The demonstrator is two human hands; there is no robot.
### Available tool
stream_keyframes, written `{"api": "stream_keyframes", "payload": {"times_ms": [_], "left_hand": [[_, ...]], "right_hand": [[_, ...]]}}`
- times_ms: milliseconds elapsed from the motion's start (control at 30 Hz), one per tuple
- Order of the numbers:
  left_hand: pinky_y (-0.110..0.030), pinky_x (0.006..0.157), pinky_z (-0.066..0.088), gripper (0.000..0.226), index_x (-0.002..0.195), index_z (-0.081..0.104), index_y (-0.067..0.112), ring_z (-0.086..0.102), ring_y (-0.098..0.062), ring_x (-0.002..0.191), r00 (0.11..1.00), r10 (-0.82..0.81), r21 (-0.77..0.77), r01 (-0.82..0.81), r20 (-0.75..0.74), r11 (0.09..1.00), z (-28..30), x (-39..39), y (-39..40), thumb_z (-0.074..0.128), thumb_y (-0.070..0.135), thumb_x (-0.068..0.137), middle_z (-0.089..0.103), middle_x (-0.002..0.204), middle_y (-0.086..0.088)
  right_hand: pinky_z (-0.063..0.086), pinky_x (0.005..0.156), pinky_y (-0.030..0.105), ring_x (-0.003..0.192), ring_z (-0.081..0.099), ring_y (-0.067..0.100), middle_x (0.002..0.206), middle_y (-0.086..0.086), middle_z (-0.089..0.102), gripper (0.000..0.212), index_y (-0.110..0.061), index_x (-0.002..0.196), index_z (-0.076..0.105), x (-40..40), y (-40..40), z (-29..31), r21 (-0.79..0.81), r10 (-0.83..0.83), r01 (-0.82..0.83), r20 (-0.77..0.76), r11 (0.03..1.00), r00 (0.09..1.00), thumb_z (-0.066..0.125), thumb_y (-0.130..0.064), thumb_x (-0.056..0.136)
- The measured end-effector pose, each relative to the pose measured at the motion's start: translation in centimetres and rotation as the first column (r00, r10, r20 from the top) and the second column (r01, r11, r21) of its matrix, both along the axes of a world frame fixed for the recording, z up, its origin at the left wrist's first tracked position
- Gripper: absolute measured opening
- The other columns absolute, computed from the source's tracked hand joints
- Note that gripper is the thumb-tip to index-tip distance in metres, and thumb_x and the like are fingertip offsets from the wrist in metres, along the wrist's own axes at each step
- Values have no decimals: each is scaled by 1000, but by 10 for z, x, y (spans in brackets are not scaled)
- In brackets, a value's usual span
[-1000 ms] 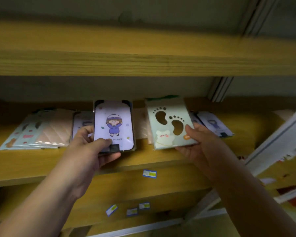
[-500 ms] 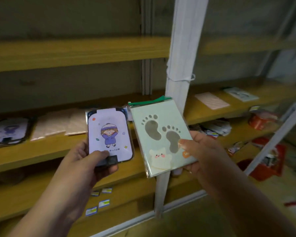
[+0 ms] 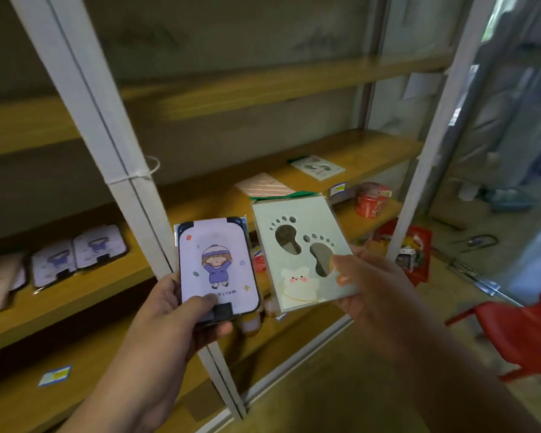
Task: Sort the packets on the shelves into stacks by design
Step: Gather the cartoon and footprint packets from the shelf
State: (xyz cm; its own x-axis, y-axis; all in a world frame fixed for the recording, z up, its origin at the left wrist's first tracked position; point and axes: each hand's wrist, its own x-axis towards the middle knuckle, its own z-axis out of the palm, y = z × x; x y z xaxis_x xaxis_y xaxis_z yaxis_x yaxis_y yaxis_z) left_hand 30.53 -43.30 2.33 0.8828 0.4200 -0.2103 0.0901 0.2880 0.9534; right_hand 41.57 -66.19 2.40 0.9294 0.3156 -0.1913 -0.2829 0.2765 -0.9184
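The left hand [image 3: 181, 310] grips the purple packet [image 3: 217, 270], thumb across its lower face. The right hand [image 3: 366, 289] pinches the green packet [image 3: 303, 254], just right of it. Since before, the white post [image 3: 128, 195] has shifted left behind them.

Three purple packets [image 3: 217, 265], two footprint packets [image 3: 303, 254], one pink packet [image 3: 264, 187].

glossy packets [image 3: 218, 266], wooden shelves [image 3: 85, 289]
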Motion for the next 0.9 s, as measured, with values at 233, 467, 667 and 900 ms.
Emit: {"api": "stream_keyframes", "payload": {"times_ms": [233,467,667,900], "left_hand": [[-27,55,60,30,121,61,23,78,-18,82,999,-46,-33,46,5,998,-22,93,-24,61,7,96,80,100,-1],[-32,59,61,35,116,59,36,78,-23,90,999,18,-79,-14,38,997,-28,196,-3,64,9,94,80,101,1],[-32,56,60,39,117,59,38,78,-22,88,994,101,-89,-98,35,991,-30,249,27,65,10,92,80,99,3],[-35,63,62,38,119,59,37,78,-22,88,996,86,-98,-84,11,992,-36,279,31,66,13,90,80,97,4]], "right_hand": [[63,67,35,85,76,21,85,3,78,22,-4,96,70,73,-31,-11,25,-54,54,-3,998,999,72,-14,76],[62,72,34,94,75,26,102,12,78,33,-3,105,71,184,-21,-17,-88,-58,56,-23,995,998,72,-20,76],[61,78,39,92,75,25,96,6,79,14,-12,101,74,269,14,-30,-265,-63,60,-4,962,998,70,-20,90],[57,56,20,76,75,9,82,-3,78,13,-11,99,72,340,24,-28,-315,-59,74,59,946,997,69,-22,92]]}}
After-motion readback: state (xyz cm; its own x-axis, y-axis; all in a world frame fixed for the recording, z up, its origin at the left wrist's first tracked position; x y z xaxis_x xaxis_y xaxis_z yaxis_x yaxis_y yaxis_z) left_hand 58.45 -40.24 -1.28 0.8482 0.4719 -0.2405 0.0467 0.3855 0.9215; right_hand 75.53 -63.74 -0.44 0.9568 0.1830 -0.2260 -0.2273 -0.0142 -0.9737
